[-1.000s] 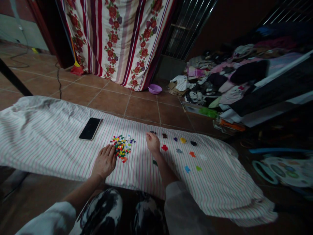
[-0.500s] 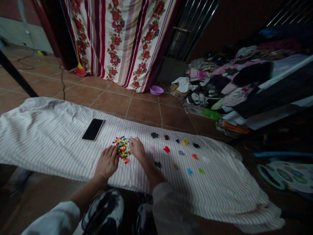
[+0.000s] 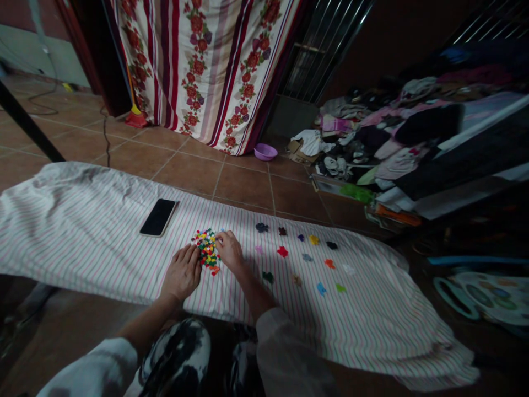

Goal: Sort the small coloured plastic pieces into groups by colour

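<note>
A pile of small multicoloured pieces (image 3: 208, 251) lies on the striped cloth (image 3: 95, 231). My left hand (image 3: 182, 271) rests flat beside the pile's left edge, its fingers stretched out. At the right edge of the pile is my right hand (image 3: 229, 251), thumb and index finger pinched together; what lies between them is too small to make out. Several single-colour clusters stand apart to the right, among them a red cluster (image 3: 282, 251), a yellow cluster (image 3: 314, 240), a dark green cluster (image 3: 268, 277) and a light blue cluster (image 3: 321, 288).
A black-screened phone (image 3: 158, 217) lies left of the pile. Beyond the cloth, a purple basin (image 3: 265, 152) stands on the tiled floor near a floral curtain (image 3: 202, 71). Heaped clothes (image 3: 372, 132) are at the back right, and a pale plastic item (image 3: 491, 298) is at the far right.
My right hand has shifted slightly left, over the right edge of the pile. My left hand stays in nearly the same place.
</note>
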The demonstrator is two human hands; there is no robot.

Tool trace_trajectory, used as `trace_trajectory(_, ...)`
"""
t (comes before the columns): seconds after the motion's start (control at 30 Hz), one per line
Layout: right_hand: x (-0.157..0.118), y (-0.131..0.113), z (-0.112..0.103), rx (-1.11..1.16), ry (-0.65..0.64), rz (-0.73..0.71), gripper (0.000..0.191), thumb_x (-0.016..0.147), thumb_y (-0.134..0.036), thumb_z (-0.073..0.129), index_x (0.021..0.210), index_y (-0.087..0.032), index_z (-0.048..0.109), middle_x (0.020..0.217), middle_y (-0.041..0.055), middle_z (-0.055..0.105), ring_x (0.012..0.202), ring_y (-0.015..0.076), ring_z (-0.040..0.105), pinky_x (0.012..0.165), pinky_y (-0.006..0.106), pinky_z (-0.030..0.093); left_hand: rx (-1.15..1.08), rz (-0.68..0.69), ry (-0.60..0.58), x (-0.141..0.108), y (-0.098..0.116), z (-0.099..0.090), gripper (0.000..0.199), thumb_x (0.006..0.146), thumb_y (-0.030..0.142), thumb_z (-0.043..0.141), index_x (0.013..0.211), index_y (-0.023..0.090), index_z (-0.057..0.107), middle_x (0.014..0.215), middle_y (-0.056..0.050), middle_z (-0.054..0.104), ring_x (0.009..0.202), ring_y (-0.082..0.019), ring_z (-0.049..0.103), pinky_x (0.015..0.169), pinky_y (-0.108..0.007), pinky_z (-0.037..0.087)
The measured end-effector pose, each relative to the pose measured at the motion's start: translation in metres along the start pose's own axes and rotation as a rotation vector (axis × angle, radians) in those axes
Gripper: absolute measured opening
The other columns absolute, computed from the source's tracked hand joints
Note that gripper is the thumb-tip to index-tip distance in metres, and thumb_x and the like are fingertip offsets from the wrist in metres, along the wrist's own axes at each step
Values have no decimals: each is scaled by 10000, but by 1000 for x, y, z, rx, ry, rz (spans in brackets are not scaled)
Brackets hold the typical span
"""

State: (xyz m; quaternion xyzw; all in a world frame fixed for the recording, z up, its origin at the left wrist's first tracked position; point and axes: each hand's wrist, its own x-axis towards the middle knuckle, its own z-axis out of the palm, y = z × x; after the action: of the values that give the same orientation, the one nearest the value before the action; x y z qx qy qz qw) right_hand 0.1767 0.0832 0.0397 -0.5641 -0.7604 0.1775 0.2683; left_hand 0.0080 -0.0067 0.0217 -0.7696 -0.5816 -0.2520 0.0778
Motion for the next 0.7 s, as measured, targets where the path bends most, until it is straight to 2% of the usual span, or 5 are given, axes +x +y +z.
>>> trace_trajectory(0.13,1,-1,-1,115,74,5,148,837,-146,539,921,-219,637,917,20,654,825,151,615,807,262,485,8,8,0,0,-1,0,382,915,249,415,1225,104,585,1275,-152,636,1235,-282,539,1028,-451,449)
trace_trajectory(0.3,4,5,-4,223,122,49,168,792,-147,531,901,-231,628,834,-6,663,729,139,621,731,254,503,-9,1,11,0,-1,1,385,913,258,422,1239,129,582,1265,-144,641,1233,-279,543,1023,-455,454)
trace_trajectory(0.57,3,32,-10,338,174,102,216,836,-261,511,960,-238,687,889,7,709,777,153,668,752,266,535,1,1,7,0,-2,1,391,917,260,410,1240,119,578,1271,-146,636,1247,-277,531,1034,-450,445)
trace_trajectory(0.7,3,48,-21,383,193,150,280,847,-300,485,1005,-231,705,856,14,714,763,161,677,747,274,540,16,7,13,-1,-3,3,389,916,266,416,1237,119,581,1271,-145,638,1241,-278,535,1034,-446,446)
